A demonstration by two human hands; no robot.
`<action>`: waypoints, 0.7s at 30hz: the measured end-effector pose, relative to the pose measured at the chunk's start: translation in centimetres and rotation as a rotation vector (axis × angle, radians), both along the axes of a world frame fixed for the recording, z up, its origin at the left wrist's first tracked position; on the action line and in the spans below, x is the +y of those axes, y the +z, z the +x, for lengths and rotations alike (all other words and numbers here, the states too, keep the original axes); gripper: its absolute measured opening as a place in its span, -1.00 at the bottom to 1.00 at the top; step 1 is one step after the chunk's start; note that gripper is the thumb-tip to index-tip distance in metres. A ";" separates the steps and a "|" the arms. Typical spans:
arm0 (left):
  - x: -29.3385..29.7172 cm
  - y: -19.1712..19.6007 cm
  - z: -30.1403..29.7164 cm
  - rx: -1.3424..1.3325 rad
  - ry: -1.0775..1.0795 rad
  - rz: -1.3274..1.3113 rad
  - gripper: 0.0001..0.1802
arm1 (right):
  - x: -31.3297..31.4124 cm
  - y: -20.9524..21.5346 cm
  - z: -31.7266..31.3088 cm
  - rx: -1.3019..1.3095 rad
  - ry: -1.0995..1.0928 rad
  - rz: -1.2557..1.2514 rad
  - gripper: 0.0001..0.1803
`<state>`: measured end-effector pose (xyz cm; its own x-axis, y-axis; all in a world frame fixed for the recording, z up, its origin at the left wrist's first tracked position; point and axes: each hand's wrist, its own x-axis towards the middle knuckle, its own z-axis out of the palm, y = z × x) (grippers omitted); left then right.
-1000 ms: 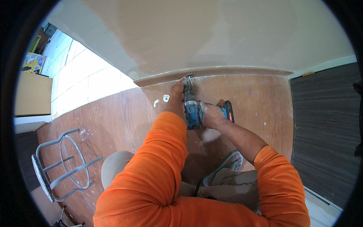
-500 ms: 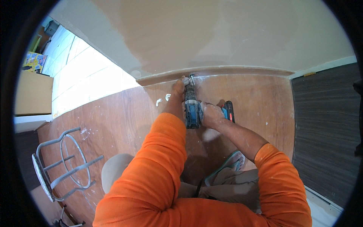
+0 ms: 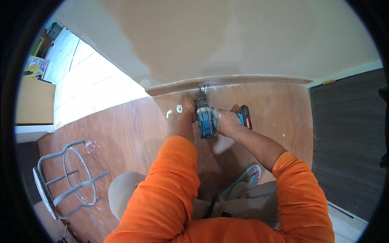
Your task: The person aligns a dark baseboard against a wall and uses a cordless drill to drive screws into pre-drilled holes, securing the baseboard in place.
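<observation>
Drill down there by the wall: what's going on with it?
Someone in orange sleeves holds the drill in the right hand, its front end toward the skirting. The left hand is close beside the drill's front; whether it touches is unclear. Off to the left, a stool lies on its side.

The drill [image 3: 206,123] is blue and black.

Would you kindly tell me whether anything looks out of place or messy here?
Yes: a white ring-shaped piece and a white blob sit on the brown floor, left of the left hand. White specks also mark it near the metal stool. They stand out against the otherwise brown surface.
</observation>
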<state>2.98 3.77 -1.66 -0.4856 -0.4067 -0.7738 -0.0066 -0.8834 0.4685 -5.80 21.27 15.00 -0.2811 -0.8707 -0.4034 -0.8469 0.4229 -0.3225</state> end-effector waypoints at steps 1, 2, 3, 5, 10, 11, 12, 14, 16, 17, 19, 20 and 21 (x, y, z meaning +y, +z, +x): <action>-0.2 -0.2 -0.2 -0.013 -0.010 0.000 -0.31 | 0.2 0.2 -0.3 0.005 0.026 -0.002 -0.45; -0.4 -0.3 -0.4 -0.027 -0.024 -0.004 -0.30 | 0.5 0.3 -0.6 0.016 0.066 0.013 -0.42; -0.5 -0.4 -0.5 -0.088 -0.023 -0.067 -0.32 | 0.7 0.4 -0.9 0.027 0.106 0.026 -0.38; -0.6 -0.7 -0.4 -0.216 -0.026 -0.189 -0.35 | 1.4 0.3 -1.0 0.019 0.145 0.039 -0.31; -1.5 1.2 -0.2 -0.552 -0.409 -0.634 -0.50 | 4.2 -0.9 -0.3 -0.038 0.110 -0.073 -0.41; -1.6 2.1 -0.6 -0.638 -0.509 -0.731 -0.53 | 4.6 -1.2 -0.5 -0.018 0.135 -0.070 -0.41; -1.4 3.0 -0.9 -0.722 -0.614 -0.824 -0.56 | 5.2 -1.4 -0.6 0.004 0.150 -0.042 -0.42; -0.6 4.6 -1.7 -0.882 -0.809 -1.018 -0.61 | 6.4 -1.7 -1.4 0.047 0.187 -0.018 -0.43; 0.8 5.6 -1.2 -0.871 -0.589 -1.017 -0.63 | 7.3 -1.8 -2.3 0.082 0.240 -0.007 -0.43; 1.3 5.8 -0.9 -0.877 -0.469 -1.017 -0.65 | 7.7 -1.9 -2.8 0.084 0.262 0.034 -0.40; 1.5 5.9 -0.4 -0.938 -0.405 -1.019 -0.63 | 8.4 -1.9 -3.6 0.083 0.292 0.175 -0.33; 1.4 5.8 -0.3 -0.977 -0.377 -1.020 -0.62 | 8.7 -1.9 -3.8 0.091 0.301 0.173 -0.33; 1.2 5.7 0.0 -0.932 -0.351 -1.082 -0.63 | 9.1 -1.9 -4.0 0.099 0.308 0.178 -0.33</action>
